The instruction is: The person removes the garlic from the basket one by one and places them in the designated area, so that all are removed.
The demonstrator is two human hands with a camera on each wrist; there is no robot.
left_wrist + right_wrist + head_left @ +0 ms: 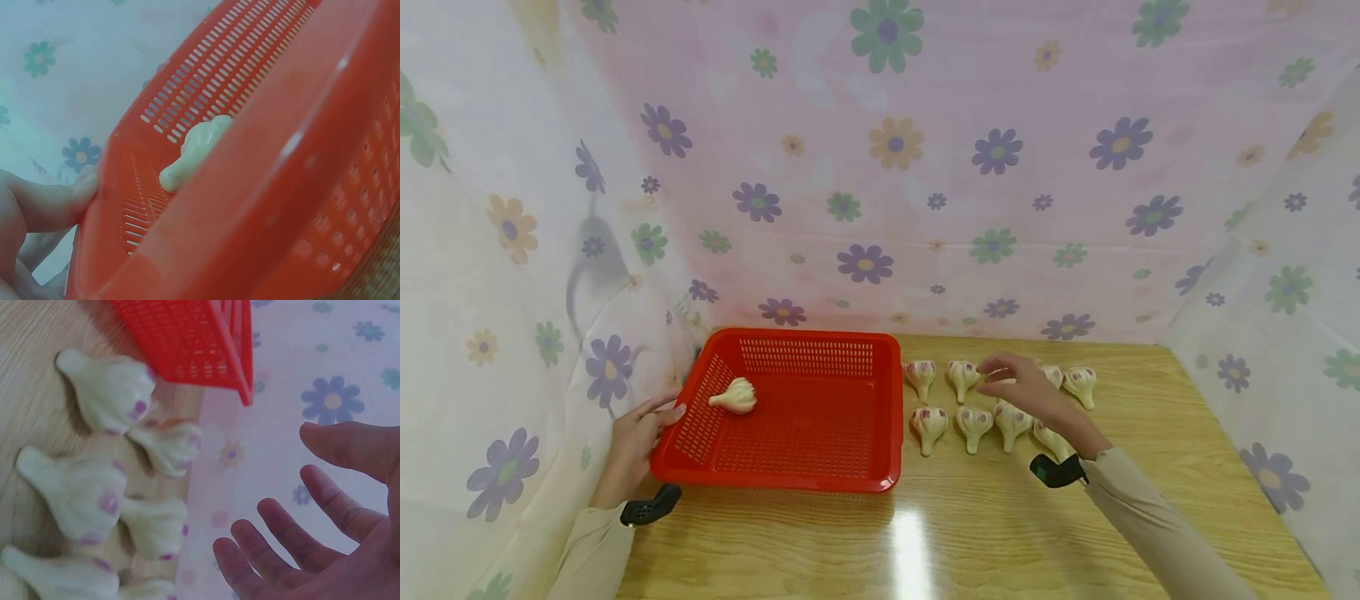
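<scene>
A red plastic basket [782, 482] with slotted walls stands on the left part of the table. My left hand [634, 437] grips its left rim, thumb on top and the other fingers outside against the wall. One garlic bulb [739, 397] lies in the basket near that side, its stem pointing left; the left wrist view shows it partly hidden behind the near rim. To the basket's right, several garlic bulbs [929, 425] with purple patches lie in two rows. Over them hovers my right hand [337, 544], fingers spread and nothing in it, overlapping part of the back row in the head view.
A wood-grain table [985, 533] carries everything. Behind it hangs a pink flowered cloth [940, 275], with pale flowered cloth [527, 350] along the left side and more on the right. The basket's right rim is close to the nearest bulbs.
</scene>
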